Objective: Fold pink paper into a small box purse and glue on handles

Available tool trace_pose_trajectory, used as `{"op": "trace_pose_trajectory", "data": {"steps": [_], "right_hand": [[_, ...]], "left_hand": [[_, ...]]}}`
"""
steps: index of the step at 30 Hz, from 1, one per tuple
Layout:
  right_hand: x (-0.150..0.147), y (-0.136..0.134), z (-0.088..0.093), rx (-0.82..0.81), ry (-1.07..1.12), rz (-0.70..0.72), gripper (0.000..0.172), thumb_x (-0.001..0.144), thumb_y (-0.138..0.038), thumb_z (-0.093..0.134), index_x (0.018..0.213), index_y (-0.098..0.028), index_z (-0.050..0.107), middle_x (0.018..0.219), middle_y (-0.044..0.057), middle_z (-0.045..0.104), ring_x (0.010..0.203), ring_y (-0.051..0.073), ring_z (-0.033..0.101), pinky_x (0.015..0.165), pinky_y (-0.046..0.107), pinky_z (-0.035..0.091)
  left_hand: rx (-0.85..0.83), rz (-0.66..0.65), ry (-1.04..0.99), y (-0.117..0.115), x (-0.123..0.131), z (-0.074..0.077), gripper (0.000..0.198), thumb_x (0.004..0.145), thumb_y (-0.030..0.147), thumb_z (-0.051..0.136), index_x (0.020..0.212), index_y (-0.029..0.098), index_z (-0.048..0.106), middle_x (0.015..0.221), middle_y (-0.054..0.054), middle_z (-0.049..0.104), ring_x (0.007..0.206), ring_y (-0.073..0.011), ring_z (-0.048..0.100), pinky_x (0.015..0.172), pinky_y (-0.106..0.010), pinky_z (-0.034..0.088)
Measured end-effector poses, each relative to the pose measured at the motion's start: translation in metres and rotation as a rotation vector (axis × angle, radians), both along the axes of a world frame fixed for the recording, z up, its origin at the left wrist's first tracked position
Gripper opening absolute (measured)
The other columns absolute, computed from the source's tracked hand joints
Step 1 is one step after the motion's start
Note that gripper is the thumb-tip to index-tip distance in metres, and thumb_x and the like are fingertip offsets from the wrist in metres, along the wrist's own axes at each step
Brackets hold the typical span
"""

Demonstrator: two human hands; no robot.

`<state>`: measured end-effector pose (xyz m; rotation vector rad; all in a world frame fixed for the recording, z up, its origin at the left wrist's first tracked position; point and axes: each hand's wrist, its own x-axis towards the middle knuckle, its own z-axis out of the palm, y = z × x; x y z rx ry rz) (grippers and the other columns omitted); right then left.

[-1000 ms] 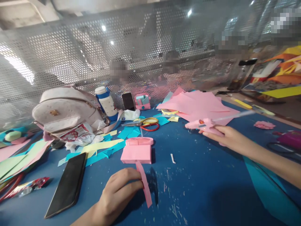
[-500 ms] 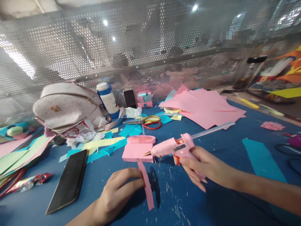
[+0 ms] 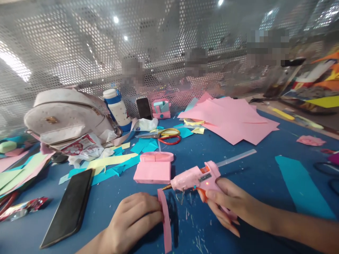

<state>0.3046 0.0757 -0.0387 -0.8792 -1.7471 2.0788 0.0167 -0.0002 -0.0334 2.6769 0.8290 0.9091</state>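
Between the fingers of my left hand (image 3: 135, 220) is a narrow pink paper strip (image 3: 166, 225), held upright above the table. My right hand (image 3: 225, 199) grips a pink hot glue gun (image 3: 197, 178) by its handle, fingers at the orange trigger. A translucent glue stick (image 3: 237, 157) sticks out of its back. The metal nozzle points left and sits at the strip's upper end; whether it touches I cannot tell. Just behind the strip lies a small pink paper box (image 3: 153, 171) with a rounded pink piece along its back.
Behind the box lie scissors (image 3: 169, 140) among blue and yellow paper scraps. A black phone (image 3: 69, 208) rests at left, near a pale backpack (image 3: 66, 118) and a bottle (image 3: 118, 109). Pink sheets (image 3: 233, 120) spread at the back right. A blue paper piece (image 3: 304, 187) lies at right.
The glue gun has come down and toward me, its nozzle moving from in front of the pink box to the strip's upper end. My left hand still holds the strip.
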Motion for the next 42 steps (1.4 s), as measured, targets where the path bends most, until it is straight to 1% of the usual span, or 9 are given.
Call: {"op": "trace_pose_trajectory", "data": {"steps": [4,8,15,21,27,36,38,42], "right_hand": [[0.0011,-0.0008,0.0025,0.026,-0.022,0.018,0.039,0.094,-0.053,0.044,0.092,-0.014,0.050,0.045,-0.008,0.046,0.034,0.005,0.038,0.037,0.017,0.027],[0.0017,-0.0019,0.0002,0.039,-0.032,0.003,0.038,0.095,-0.051,0.044,0.088,-0.014,0.049,0.045,-0.008,0.047,0.036,0.004,0.037,0.039,0.016,0.027],[0.0003,-0.0025,-0.0029,0.031,0.017,-0.024,0.039,0.094,-0.053,0.047,0.087,-0.015,0.048,0.048,-0.009,0.044,0.035,0.003,0.040,0.037,0.016,0.027],[0.0006,-0.0029,-0.0013,0.022,0.024,-0.030,0.041,0.093,-0.055,0.048,0.080,-0.016,0.046,0.049,-0.009,0.042,0.036,0.003,0.041,0.037,0.015,0.028],[0.0003,-0.0028,-0.0028,0.030,0.016,-0.032,0.043,0.092,-0.057,0.049,0.078,-0.017,0.044,0.049,-0.010,0.041,0.037,0.003,0.041,0.037,0.015,0.030],[0.0014,-0.0036,-0.0026,0.027,0.014,-0.030,0.046,0.092,-0.057,0.048,0.070,-0.018,0.041,0.049,-0.009,0.039,0.037,0.003,0.042,0.037,0.014,0.031],[0.0018,-0.0036,-0.0029,0.027,0.010,-0.026,0.045,0.092,-0.057,0.048,0.072,-0.017,0.041,0.049,-0.010,0.039,0.037,0.003,0.041,0.038,0.014,0.032],[0.0025,-0.0038,-0.0044,0.004,0.016,-0.032,0.042,0.091,-0.058,0.050,0.082,-0.017,0.043,0.050,-0.011,0.040,0.037,0.003,0.040,0.037,0.014,0.032]], "left_hand": [[0.053,-0.026,-0.037,0.0017,0.0023,0.0023,0.027,0.100,0.010,0.035,0.106,0.007,0.062,0.098,-0.012,0.068,0.097,-0.0183,0.063,0.082,-0.031,0.052],[0.074,-0.027,-0.045,0.0029,0.0038,0.0039,0.030,0.101,0.010,0.034,0.104,0.005,0.063,0.097,-0.013,0.068,0.097,-0.0181,0.062,0.082,-0.030,0.052],[0.048,-0.040,-0.016,0.0025,0.0006,0.0020,0.029,0.101,0.010,0.034,0.110,0.008,0.062,0.101,-0.013,0.068,0.101,-0.0188,0.063,0.084,-0.032,0.054],[0.058,-0.042,-0.020,0.0010,-0.0002,0.0007,0.029,0.101,0.009,0.034,0.107,0.006,0.062,0.101,-0.013,0.068,0.102,-0.0187,0.062,0.086,-0.031,0.053],[0.049,-0.042,-0.003,0.0011,-0.0013,0.0001,0.031,0.101,0.009,0.032,0.108,0.005,0.062,0.103,-0.014,0.067,0.106,-0.0187,0.060,0.089,-0.030,0.050],[0.039,-0.038,-0.027,0.0009,0.0005,0.0004,0.030,0.101,0.009,0.033,0.107,0.005,0.063,0.102,-0.013,0.067,0.104,-0.0179,0.061,0.088,-0.029,0.050],[0.038,-0.038,-0.026,0.0015,0.0010,0.0010,0.030,0.101,0.009,0.033,0.106,0.005,0.062,0.102,-0.013,0.067,0.103,-0.0177,0.061,0.087,-0.029,0.051],[0.045,-0.019,-0.034,0.0022,0.0012,0.0014,0.030,0.101,0.009,0.034,0.106,0.005,0.063,0.101,-0.013,0.067,0.103,-0.0172,0.061,0.086,-0.028,0.051]]}}
